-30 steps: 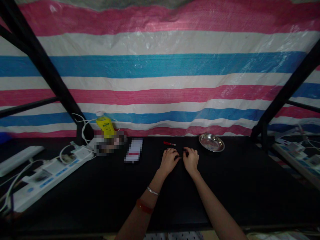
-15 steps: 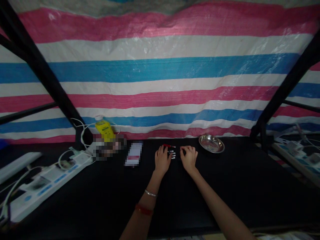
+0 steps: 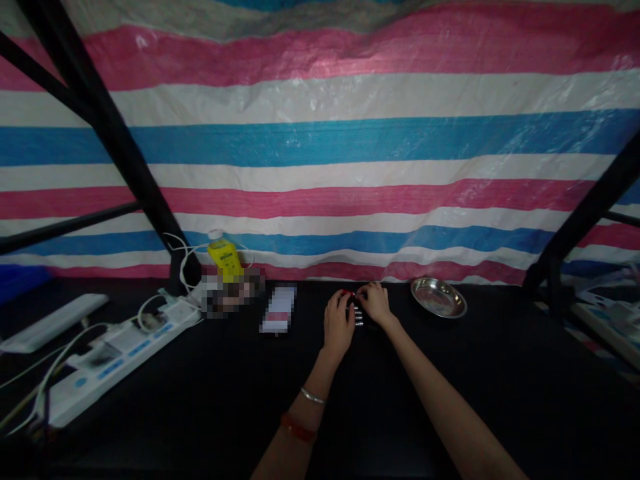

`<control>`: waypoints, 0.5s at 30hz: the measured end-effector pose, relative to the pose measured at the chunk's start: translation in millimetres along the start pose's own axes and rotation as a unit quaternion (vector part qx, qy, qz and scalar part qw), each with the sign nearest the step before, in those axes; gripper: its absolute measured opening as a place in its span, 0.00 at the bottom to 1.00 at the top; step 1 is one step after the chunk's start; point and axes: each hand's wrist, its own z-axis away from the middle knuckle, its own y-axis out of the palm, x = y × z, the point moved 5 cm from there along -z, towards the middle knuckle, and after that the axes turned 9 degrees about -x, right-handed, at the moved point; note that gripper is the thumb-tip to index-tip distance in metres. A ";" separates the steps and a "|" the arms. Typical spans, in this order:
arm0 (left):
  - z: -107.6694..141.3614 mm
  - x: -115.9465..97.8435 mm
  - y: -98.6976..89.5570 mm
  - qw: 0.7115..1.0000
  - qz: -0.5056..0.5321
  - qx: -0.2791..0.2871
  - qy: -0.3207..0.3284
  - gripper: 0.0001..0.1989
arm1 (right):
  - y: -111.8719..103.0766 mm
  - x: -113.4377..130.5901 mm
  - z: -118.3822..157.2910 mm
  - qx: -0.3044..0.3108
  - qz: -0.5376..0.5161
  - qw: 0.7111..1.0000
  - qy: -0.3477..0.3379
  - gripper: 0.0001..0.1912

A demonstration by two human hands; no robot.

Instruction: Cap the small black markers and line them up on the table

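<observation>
My left hand (image 3: 340, 324) lies palm down with its fingers curved over slim pen-like sticks. Its fingertips close on a red pen-like stick (image 3: 347, 293), which they partly cover. Several silver stick ends (image 3: 359, 317) show side by side just right of the thumb; the rest of these sticks is hidden under the hand. At the red stick's right end, my right hand (image 3: 377, 303) has its thumb and fingers pinched together. Whatever sits in that pinch is too small and covered to make out. A silver bracelet and a red band circle my left wrist and forearm.
A round metal dish (image 3: 439, 298) stands to the right on the black table (image 3: 390, 407). Left of my hands lies a blurred phone (image 3: 279, 309). Farther left are a yellow bottle (image 3: 226, 259) and a white power strip (image 3: 120, 363) with cables. Striped sheeting (image 3: 320, 200) hangs behind.
My right hand has come left, its pinched fingertips now meeting the red stick's right end. My left fingers have drawn in over the red stick. The whole view has shifted slightly.
</observation>
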 end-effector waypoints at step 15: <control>6.2 -15.2 -0.7 0.987 0.154 -0.035 -0.001 0.16 | 1.4 -9.0 65.5 0.111 -0.658 0.654 0.356 0.13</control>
